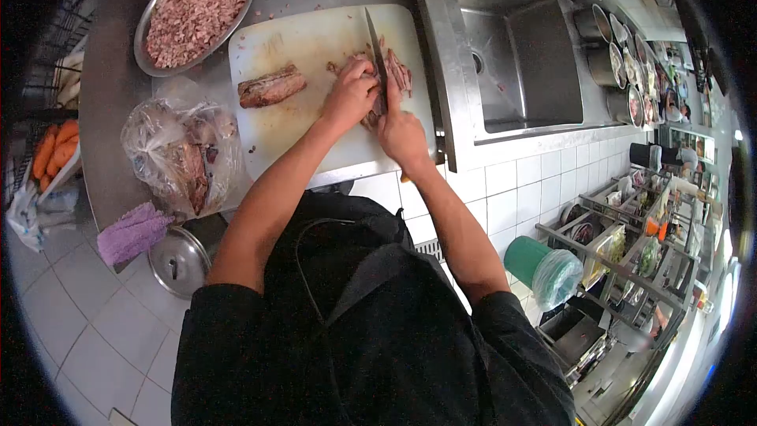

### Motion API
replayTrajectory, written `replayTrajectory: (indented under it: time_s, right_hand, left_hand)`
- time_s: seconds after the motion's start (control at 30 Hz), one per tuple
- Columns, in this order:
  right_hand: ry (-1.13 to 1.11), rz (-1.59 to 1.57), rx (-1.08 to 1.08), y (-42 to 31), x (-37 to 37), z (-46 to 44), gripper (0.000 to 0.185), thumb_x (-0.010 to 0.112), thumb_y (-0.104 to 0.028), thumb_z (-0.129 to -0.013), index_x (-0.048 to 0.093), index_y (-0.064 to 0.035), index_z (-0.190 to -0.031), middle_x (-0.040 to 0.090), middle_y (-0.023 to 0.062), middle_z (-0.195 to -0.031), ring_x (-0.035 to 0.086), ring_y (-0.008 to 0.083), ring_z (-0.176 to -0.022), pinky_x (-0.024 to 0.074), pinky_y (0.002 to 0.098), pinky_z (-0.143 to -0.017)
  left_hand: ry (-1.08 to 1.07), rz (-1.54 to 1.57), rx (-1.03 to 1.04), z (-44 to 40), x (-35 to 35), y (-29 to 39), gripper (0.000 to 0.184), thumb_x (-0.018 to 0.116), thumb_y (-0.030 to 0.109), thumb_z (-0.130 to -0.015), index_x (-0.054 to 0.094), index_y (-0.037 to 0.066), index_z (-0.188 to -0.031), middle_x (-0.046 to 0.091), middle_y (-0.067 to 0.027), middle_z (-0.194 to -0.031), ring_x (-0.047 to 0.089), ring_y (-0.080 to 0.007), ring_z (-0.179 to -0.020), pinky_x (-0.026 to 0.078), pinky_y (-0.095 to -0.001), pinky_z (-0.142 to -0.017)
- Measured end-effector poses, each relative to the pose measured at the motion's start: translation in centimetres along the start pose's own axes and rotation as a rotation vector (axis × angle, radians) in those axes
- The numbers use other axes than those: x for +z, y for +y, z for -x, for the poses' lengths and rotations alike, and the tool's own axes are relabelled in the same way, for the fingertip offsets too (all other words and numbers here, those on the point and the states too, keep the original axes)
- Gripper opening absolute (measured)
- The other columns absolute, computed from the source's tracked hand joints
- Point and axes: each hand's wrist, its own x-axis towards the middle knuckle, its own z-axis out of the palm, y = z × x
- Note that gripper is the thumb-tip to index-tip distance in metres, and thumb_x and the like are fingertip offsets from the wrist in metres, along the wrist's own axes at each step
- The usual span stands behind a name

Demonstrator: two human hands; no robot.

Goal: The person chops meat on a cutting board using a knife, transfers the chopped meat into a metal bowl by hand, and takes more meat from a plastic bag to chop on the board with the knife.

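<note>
My right hand (403,136) grips a long kitchen knife (374,38), its index finger laid along the blade, which points away from me. Close against the blade's left side, my left hand (352,95) has its fingers curled over a piece of meat (369,120) that is mostly hidden. Cut strips of meat (399,72) lie to the right of the knife. All this rests on a white cutting board (315,150). A larger browned chunk of meat (272,87) sits at the board's left side, apart from both hands.
An oval metal tray (140,46) of diced meat stands back left. Nearer are a plastic bag (180,142) with meat inside, a purple cloth (134,233) and a lidded pot (178,260). To the right are a steel sink (544,63) and a green bin (527,259).
</note>
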Motion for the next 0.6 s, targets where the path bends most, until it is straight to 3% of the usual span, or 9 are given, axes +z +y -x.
replayTrajectory:
  time_s: [0.1, 0.3, 0.37, 0.5, 0.6]
  right_hand:
    - [0.03, -0.083, -0.021, 0.4, -0.4, -1.9, 0.086, 0.054, -0.016, -0.089, 0.007, -0.0206, -0.162, 0.068, 0.0345, -0.088, 0.067, 0.0517, -0.08, 0.0529, 0.0603, -0.076]
    - [0.086, -0.022, -0.132, 0.4, -2.2, -0.7, 0.085, 0.055, -0.016, -0.09, 0.008, -0.0189, -0.161, 0.067, 0.0356, -0.085, 0.066, 0.0532, -0.077, 0.0531, 0.061, -0.075]
    - [0.075, 0.025, -0.08, -0.9, -2.9, 0.4, 0.079, 0.054, -0.016, -0.09, 0.015, -0.0125, -0.159, 0.067, 0.0348, -0.082, 0.066, 0.0527, -0.075, 0.0535, 0.0605, -0.074]
    - [0.13, 0.062, -0.055, -1.3, -2.2, 1.1, 0.064, 0.053, -0.017, -0.092, 0.03, 0.0035, -0.147, 0.066, 0.0329, -0.075, 0.066, 0.0519, -0.071, 0.054, 0.0596, -0.073]
    - [0.108, 0.097, -0.062, -1.1, -1.9, 1.4, 0.051, 0.052, -0.017, -0.092, 0.039, 0.0099, -0.133, 0.066, 0.0337, -0.075, 0.066, 0.0522, -0.073, 0.0538, 0.0596, -0.073]
  left_hand:
    - [-0.029, 0.002, -0.003, 0.0, -0.2, 0.5, 0.012, 0.071, 0.004, -0.081, 0.073, -0.002, -0.091, 0.062, -0.0119, -0.111, 0.057, -0.0343, -0.116, 0.049, -0.0423, -0.098]
    - [0.164, 0.024, 0.055, 1.5, -1.4, 0.1, 0.013, 0.07, 0.003, -0.083, 0.07, -0.002, -0.095, 0.064, -0.0124, -0.111, 0.06, -0.0342, -0.109, 0.05, -0.0424, -0.094]
    - [0.227, -0.041, 0.025, 2.1, -1.9, -0.5, 0.015, 0.07, 0.003, -0.084, 0.069, -0.002, -0.098, 0.065, -0.0129, -0.111, 0.061, -0.0346, -0.107, 0.05, -0.0428, -0.094]
    - [0.112, -0.039, 0.031, 1.8, -1.6, -1.0, 0.019, 0.071, 0.005, -0.083, 0.069, -0.002, -0.101, 0.065, -0.0134, -0.114, 0.06, -0.0352, -0.111, 0.049, -0.0438, -0.096]
    - [0.077, -0.088, 0.09, 1.2, -1.2, -1.3, 0.02, 0.071, 0.006, -0.084, 0.069, -0.001, -0.103, 0.064, -0.0134, -0.117, 0.058, -0.0345, -0.116, 0.048, -0.0442, -0.099]
